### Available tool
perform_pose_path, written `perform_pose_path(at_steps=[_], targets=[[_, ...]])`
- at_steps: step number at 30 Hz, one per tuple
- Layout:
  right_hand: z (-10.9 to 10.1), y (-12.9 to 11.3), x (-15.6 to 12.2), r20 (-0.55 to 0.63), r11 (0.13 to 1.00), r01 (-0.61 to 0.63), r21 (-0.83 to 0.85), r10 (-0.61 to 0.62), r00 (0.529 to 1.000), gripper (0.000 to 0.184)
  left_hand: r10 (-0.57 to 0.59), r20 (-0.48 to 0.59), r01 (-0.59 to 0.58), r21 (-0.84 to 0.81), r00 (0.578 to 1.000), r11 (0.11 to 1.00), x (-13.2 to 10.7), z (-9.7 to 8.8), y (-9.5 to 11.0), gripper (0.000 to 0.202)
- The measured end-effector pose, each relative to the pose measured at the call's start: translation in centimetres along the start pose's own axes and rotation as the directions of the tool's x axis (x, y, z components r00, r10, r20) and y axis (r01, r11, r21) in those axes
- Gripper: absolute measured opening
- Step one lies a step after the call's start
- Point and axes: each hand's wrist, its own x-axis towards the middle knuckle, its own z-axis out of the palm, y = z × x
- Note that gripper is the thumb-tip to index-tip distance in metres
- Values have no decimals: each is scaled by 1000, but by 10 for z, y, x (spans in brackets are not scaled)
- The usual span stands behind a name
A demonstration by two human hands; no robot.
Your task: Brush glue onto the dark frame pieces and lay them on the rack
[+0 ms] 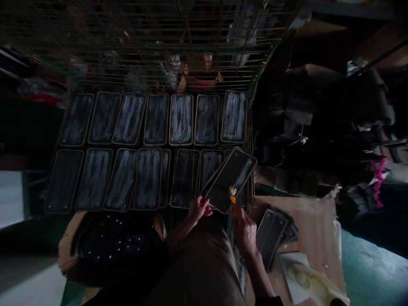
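Observation:
My left hand (198, 209) grips the near end of a dark rectangular slate with a pale wooden frame (230, 178), held tilted above the rack. My right hand (244, 229) is closed on a small brush with a yellow-orange handle (233, 196), and its pale bristles touch the slate's lower part. The slate's surface shows faint white streaks.
A wire rack (153, 63) holds two rows of several framed slates (181, 120) smeared with white. A stack of dark slates (274, 231) lies on a wooden board (314, 221) at my right, beside a dish of pale paste (306, 276). Dark clutter fills the right.

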Motion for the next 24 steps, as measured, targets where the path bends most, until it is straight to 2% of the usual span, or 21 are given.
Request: perform_pose_path(at_steps=[5,9,12,17,19,21,24], targets=[[7,-19,-27,82,999,-4,49,0,997,27,-9,31,10,-13,999,1000,1,-4,-2,36],[7,-29,-27,156,985,-44,165,18,988,26,-7,71,8,-14,997,1000,3,-6,-5,32],[7,-27,-12,240,943,-114,312,38,970,27,-21,90,23,-16,996,1000,4,-7,-4,29],[8,-6,38,295,793,-279,542,132,947,28,24,102,-26,11,994,1000,5,-7,-2,30],[7,5,62,253,747,-292,598,169,953,29,40,110,-42,15,993,999,5,-8,-1,33],[3,13,84,147,733,-249,633,201,968,29,41,112,-43,10,993,999,4,-9,-2,35],[-3,17,104,-66,796,-126,592,203,977,28,44,110,-45,2,993,999,4,-10,-3,36]])
